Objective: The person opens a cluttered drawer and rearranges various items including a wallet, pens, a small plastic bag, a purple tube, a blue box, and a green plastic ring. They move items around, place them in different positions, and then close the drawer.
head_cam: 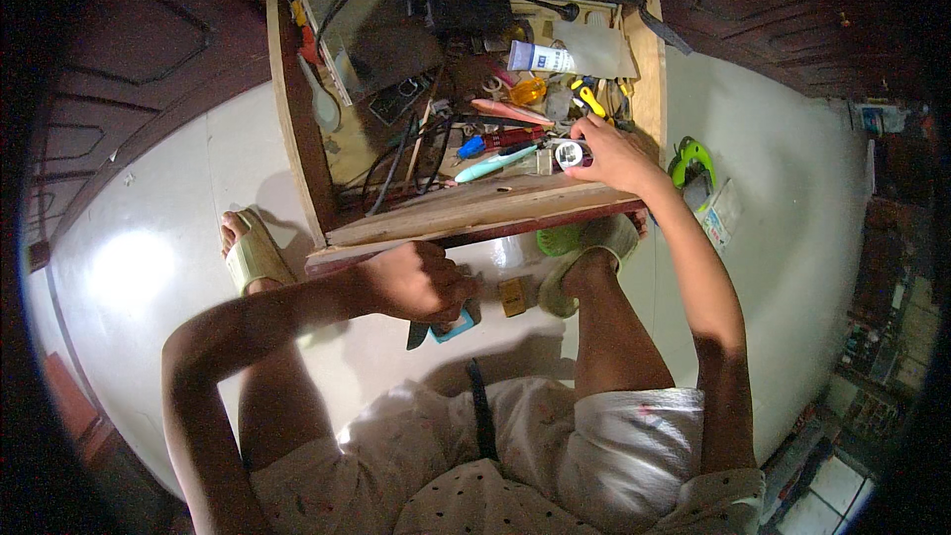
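My right hand (622,156) reaches into the front right corner of an open wooden drawer (475,212). Its thumb and fingers close around a small round white-rimmed object (569,154). Beside it lie a mint-green pen-shaped item (496,165), a red tool with a blue end (490,141) and a yellow-and-black handle (588,98). My left hand (423,281) is curled just outside the drawer's front edge, above the floor. Its palm and fingertips are hidden, so whether it holds anything cannot be told.
A white-and-blue tube (541,56), a pink pen-shaped item (513,111), an orange translucent piece (528,91) and dark cables (394,163) clutter the drawer. On the floor are a small yellow-brown box (513,297), a light-blue-framed item (455,327) and a bright green object (695,163).
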A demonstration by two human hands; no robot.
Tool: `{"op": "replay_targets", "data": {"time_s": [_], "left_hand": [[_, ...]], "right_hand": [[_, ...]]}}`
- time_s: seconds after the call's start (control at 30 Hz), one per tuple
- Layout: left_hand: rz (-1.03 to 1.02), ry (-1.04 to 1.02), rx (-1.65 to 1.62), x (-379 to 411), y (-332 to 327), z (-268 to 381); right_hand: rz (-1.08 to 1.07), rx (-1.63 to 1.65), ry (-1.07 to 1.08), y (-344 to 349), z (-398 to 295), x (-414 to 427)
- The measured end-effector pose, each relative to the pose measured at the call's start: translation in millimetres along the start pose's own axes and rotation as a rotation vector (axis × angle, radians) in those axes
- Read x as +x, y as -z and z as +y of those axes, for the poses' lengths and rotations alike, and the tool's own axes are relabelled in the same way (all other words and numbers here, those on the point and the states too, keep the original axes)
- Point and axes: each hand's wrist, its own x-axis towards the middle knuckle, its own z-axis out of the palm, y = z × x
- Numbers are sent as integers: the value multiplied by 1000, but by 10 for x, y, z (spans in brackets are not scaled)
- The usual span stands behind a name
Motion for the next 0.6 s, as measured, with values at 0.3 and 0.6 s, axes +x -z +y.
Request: {"op": "replay_targets", "data": {"time_s": [0.3, 0.6], "left_hand": [[6, -8, 12, 19, 24, 2], [-14, 1, -34, 12, 3, -6]], "right_hand": [[-107, -128, -89, 166, -37, 89], [86, -84, -234, 609, 240, -57]]}}
